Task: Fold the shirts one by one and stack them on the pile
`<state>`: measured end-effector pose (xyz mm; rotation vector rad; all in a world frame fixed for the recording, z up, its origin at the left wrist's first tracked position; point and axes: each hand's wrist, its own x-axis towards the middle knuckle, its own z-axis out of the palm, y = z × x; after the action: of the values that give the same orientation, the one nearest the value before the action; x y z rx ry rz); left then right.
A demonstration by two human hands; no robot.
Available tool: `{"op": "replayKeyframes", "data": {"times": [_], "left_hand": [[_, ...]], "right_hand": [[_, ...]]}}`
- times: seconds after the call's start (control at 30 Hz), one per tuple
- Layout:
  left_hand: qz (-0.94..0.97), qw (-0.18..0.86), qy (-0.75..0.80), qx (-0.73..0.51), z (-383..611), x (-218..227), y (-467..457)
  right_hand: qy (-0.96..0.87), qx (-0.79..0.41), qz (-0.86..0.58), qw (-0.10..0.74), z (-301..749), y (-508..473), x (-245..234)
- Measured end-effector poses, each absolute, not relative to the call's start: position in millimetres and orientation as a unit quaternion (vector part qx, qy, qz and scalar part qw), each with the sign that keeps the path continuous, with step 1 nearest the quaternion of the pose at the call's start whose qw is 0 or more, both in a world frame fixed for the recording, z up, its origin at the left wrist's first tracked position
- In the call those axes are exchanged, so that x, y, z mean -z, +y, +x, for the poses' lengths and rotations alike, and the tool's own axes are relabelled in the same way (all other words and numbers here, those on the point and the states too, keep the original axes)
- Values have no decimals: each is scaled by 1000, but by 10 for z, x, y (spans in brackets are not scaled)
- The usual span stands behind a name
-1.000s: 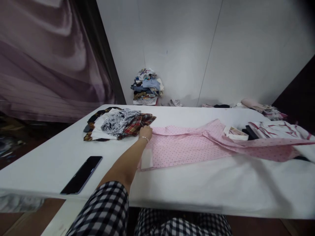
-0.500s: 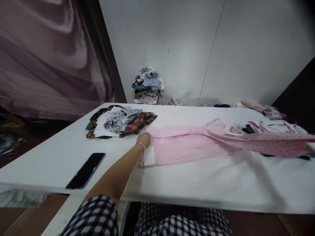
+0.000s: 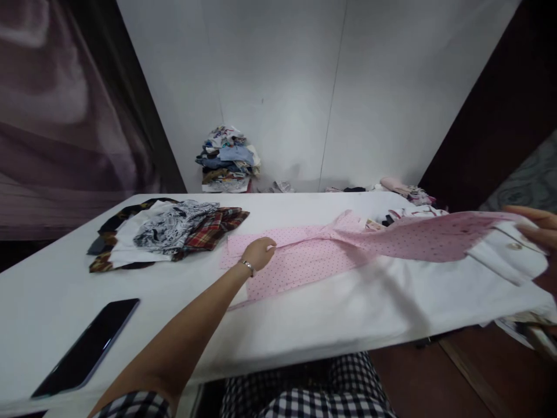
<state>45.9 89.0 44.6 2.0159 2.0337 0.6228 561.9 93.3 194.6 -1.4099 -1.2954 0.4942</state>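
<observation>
A pink dotted shirt (image 3: pixel 304 258) lies stretched across the white table (image 3: pixel 339 313). My left hand (image 3: pixel 260 253) rests on its left part with the fingers curled, pinching the cloth. At the far right edge my right hand (image 3: pixel 537 232) holds up the shirt's sleeve by its white cuff (image 3: pixel 507 255), lifted above the table. Only some fingers of that hand show.
A stack of folded clothes (image 3: pixel 169 229), plaid and patterned, lies left of the shirt. A black phone (image 3: pixel 87 347) rests near the table's front left edge. More garments (image 3: pixel 404 194) sit at the back right. A pile of clothes (image 3: pixel 227 159) stands by the wall.
My left hand slid from the shirt's left edge onto the cloth. My right hand came into view holding the sleeve raised. The view turned to the right.
</observation>
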Motion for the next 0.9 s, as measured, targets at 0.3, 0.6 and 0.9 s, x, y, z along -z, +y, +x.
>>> {"op": "replayKeyframes", "data": {"times": [0.3, 0.6, 0.9], "left_hand": [[762, 265, 466, -364, 1909, -792, 414], [732, 304, 372, -483, 2594, -891, 174], [631, 462, 339, -524, 2474, -899, 1]], "right_hand": [[-572, -472, -475, 474, 4739, 530, -2104], [-624, -567, -362, 398, 4464, 351, -1835], [-561, -505, -511, 411, 4808, 1305, -932]]}}
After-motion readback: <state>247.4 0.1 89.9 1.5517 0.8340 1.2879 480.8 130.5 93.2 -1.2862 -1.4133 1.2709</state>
